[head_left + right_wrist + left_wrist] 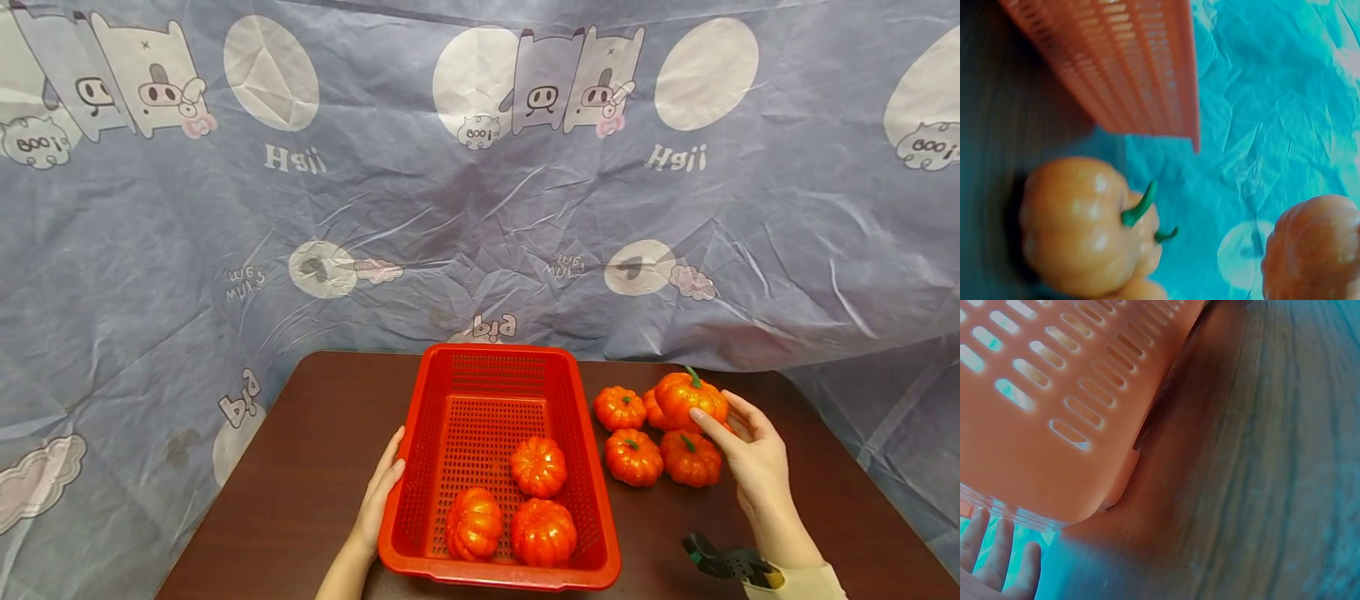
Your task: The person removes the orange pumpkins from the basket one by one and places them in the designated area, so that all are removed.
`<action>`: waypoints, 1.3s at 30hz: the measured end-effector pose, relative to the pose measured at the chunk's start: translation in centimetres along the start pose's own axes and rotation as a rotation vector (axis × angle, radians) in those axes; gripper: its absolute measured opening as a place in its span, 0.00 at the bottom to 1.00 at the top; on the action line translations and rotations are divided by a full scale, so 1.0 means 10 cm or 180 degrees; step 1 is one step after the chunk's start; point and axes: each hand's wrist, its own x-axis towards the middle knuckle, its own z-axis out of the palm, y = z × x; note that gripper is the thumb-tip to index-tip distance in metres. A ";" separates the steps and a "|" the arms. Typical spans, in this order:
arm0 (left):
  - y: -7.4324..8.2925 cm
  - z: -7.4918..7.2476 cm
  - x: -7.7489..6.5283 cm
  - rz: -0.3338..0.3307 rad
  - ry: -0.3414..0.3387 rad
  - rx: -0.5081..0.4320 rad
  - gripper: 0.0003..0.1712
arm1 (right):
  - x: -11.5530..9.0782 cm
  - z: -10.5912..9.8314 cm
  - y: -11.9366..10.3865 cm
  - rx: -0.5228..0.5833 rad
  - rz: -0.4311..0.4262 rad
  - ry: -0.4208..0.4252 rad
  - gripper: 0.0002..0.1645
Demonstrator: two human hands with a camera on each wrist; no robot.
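My right hand (759,450) holds a small orange pumpkin (686,400) with a green stem, thumb on its near side and fingers behind. This pumpkin (1316,250) also shows at the lower right of the right wrist view. Below and beside it, several more pumpkins (633,458) sit grouped on the table. My left hand (377,500) rests along the left side of a red plastic basket (498,575), its fingers (999,547) extended in the left wrist view. Three pumpkins (538,467) lie inside the basket, toward its near end and right side.
The dark brown table (322,442) extends to both sides of the basket. Behind it hangs a wrinkled grey-blue cloth (465,217) with pig prints. A dark strap-like device (720,560) is attached at my right wrist, by the sleeve cuff.
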 end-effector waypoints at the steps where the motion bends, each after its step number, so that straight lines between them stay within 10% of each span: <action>1: 0.00 0.00 0.00 -0.0001 0.0004 0.0004 0.32 | 0.01 -0.04 0.02 0.0018 0.0023 0.0028 0.35; 17: -0.07 -0.04 0.01 0.0050 0.0087 0.0067 0.31 | 0.05 -0.65 0.41 -0.0158 0.0472 0.0689 0.39; 25: -0.11 -0.06 0.01 -0.0011 0.0292 0.0232 0.29 | 0.45 -1.19 1.14 -0.0201 0.0533 0.0828 0.47; 39: -0.13 -0.06 -0.01 0.0130 0.0470 0.0317 0.26 | 0.27 -1.18 1.05 -0.0330 0.0583 0.0910 0.44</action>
